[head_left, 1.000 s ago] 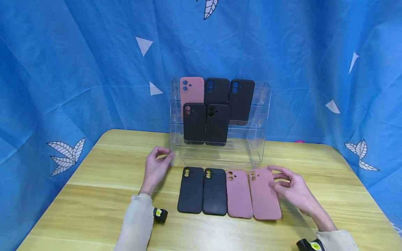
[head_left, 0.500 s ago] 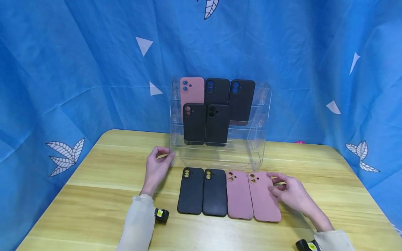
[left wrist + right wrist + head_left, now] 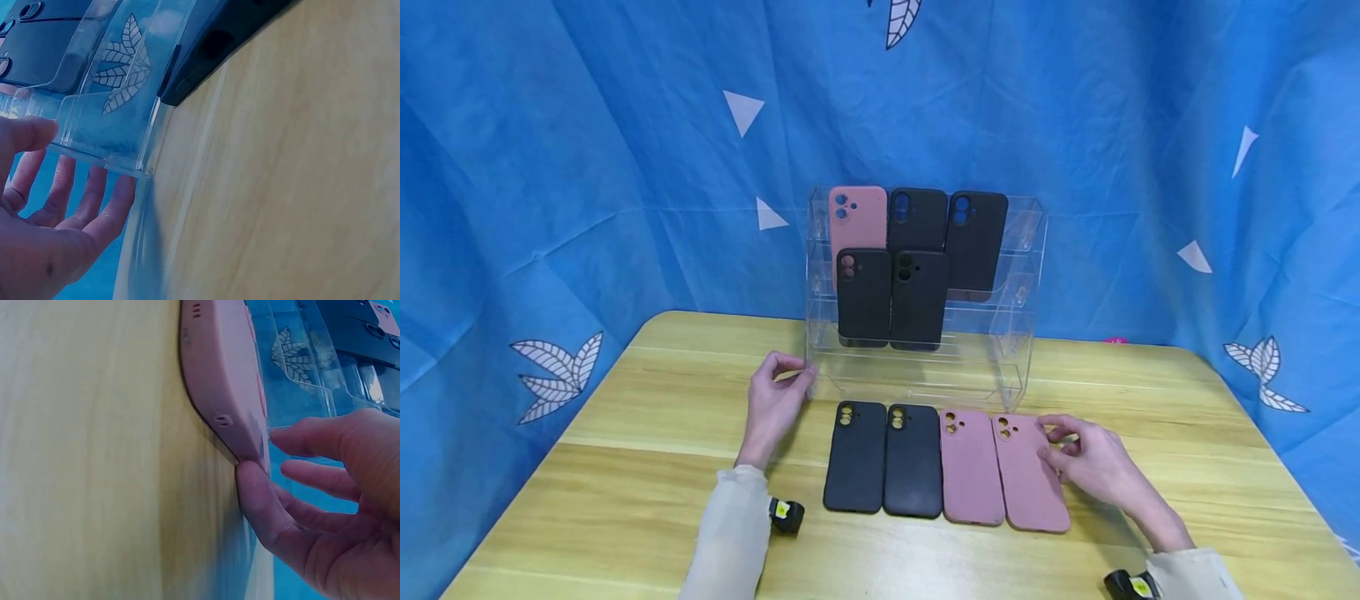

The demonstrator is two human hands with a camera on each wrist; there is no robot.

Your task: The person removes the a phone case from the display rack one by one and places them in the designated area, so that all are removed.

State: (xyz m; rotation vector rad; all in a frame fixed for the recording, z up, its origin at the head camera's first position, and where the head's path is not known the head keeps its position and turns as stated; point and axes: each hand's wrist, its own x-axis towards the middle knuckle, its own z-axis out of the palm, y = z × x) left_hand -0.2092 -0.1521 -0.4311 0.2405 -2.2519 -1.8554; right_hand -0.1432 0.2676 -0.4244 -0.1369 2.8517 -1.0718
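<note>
Pink phone case (image 3: 1030,492), rightmost on the table (image 3: 625,467), right hand (image 3: 1096,461) against its edge

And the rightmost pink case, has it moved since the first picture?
Yes, in the head view the case has shifted slightly down the picture, away from the rack.

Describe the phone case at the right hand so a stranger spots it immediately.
Find the clear rack on the table, then the four cases lying in front. Yours is the pink case at the right end; the right hand touches it, not its pink neighbour.
</note>
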